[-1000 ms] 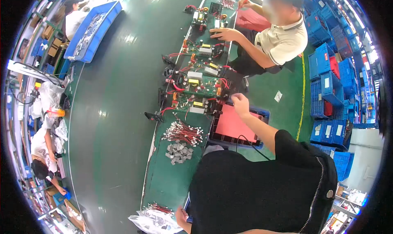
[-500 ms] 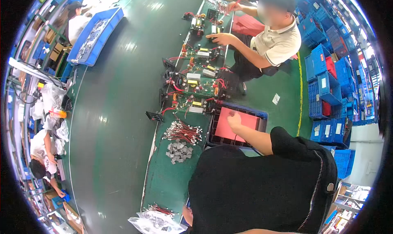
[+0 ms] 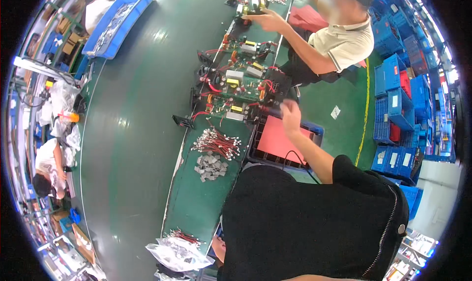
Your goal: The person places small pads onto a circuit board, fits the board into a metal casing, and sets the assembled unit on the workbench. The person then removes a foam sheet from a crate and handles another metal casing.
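Note:
My right hand [image 3: 291, 114] is above the near edge of a lidless bin holding a pink sheet [image 3: 280, 137], close to a black part [image 3: 278, 86] beside the circuit boards. Its fingers are blurred, so their grip is unclear. My left hand [image 3: 219, 247] is low by the bench edge, partly hidden by my black shirt, near a clear plastic bag [image 3: 179, 255]. Green circuit boards [image 3: 241, 87] with red wires lie across the bench. Below them are a pile of red-and-white cables [image 3: 216, 144] and a heap of grey pieces [image 3: 211, 167].
A co-worker in a cream shirt [image 3: 351, 41] reaches over boards at the top of the bench. A wide green surface [image 3: 132, 148] runs alongside. A blue tray [image 3: 118, 25] stands at upper left, stacked blue crates [image 3: 391, 109] at right. Another person [image 3: 49, 165] works at far left.
My right hand moved down over the pink sheet, then back up toward the black part. The co-worker's hand shifted up the bench. The view has tilted slightly.

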Tool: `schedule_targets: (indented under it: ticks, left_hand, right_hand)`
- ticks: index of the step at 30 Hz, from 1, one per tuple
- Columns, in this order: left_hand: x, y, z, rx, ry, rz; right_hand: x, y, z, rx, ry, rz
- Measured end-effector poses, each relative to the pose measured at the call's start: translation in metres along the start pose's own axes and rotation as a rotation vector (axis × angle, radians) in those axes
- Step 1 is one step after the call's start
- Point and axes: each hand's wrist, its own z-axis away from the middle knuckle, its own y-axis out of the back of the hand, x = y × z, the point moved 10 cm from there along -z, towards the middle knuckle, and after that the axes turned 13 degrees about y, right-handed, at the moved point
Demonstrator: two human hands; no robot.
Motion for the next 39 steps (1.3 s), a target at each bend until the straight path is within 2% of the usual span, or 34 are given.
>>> schedule_targets:
  ticks: [4, 6, 8, 10, 12, 13, 14, 16, 17, 19, 20, 23, 26, 29, 30, 33, 34, 35, 36, 37, 39]
  left_hand:
    - [0.005, 0.000, 0.001, 0.018, -0.063, -0.031]
    - [0.015, -0.002, 0.002, 0.032, -0.125, -0.060]
    - [0.031, -0.002, 0.004, 0.062, -0.210, -0.110]
    - [0.045, 0.005, -0.003, 0.111, -0.264, -0.164]
    - [0.035, 0.022, -0.026, 0.152, -0.213, -0.180]
    - [0.037, 0.022, -0.029, 0.070, -0.303, -0.089]
    - [0.034, 0.017, -0.031, -0.016, -0.393, 0.013]
    - [0.028, 0.005, -0.011, 0.178, -0.507, -0.239]
    - [0.026, -0.003, 0.006, 0.288, -0.553, -0.360]
    - [0.015, -0.018, 0.027, 0.315, -0.504, -0.515]
    - [0.009, -0.026, 0.038, 0.326, -0.482, -0.593]
    - [-0.048, -0.014, -0.003, 0.058, -0.267, 0.044]
    - [-0.105, -0.008, -0.043, -0.079, 0.051, 0.555]
    - [-0.097, 0.001, -0.032, -0.056, 0.113, 0.536]
    - [-0.087, 0.010, -0.037, -0.002, 0.055, 0.372]
    - [-0.037, 0.017, -0.029, 0.037, -0.088, 0.164]
    - [-0.008, 0.021, -0.052, 0.100, -0.483, -0.235]
    - [-0.011, 0.022, -0.054, 0.094, -0.199, -0.022]
    - [0.025, 0.019, -0.031, 0.217, -0.533, -0.212]
    - [0.047, 0.012, -0.007, 0.339, -0.864, -0.407]
    - [0.050, 0.007, 0.003, 0.167, -0.427, -0.451]
  right_hand:
    - [-0.092, -0.076, -0.023, -0.309, -0.016, -0.152]
    - [-0.230, -0.101, -0.019, -0.346, 0.777, 0.191]
    - [-0.314, -0.109, -0.024, -0.048, 1.306, 0.565]
    - [-0.324, -0.125, -0.073, -0.058, 1.037, 0.760]
    - [-0.278, -0.159, -0.111, -0.524, 0.631, 1.197]
    - [-0.249, -0.176, -0.108, -0.874, 0.415, 1.082]
    - [-0.224, -0.198, -0.094, -1.157, 0.384, 0.996]
    - [-0.219, -0.207, -0.048, -1.200, 0.544, 1.065]
    - [-0.223, -0.200, -0.027, -1.152, 0.542, 1.060]
    - [-0.239, -0.185, 0.015, -1.099, 0.538, 1.054]
    - [-0.225, -0.176, 0.026, -1.145, 0.526, 1.024]
    - [-0.206, -0.162, 0.056, -1.135, 0.615, 1.123]
    - [-0.203, -0.155, 0.077, -1.096, 0.703, 1.124]
    - [-0.221, -0.153, 0.106, -1.045, 0.921, 1.065]
    - [-0.227, -0.152, 0.118, -1.067, 0.931, 1.065]
    - [-0.262, -0.157, 0.167, -1.120, 1.058, 0.929]
    - [-0.267, -0.159, 0.184, -1.133, 1.061, 0.928]
    - [-0.278, -0.163, 0.207, -1.120, 1.122, 0.850]
    - [-0.290, -0.169, 0.229, -1.104, 1.181, 0.770]
    - [-0.294, -0.179, 0.252, -1.170, 1.152, 0.731]
    - [-0.286, -0.203, 0.299, -1.257, 1.101, 0.727]
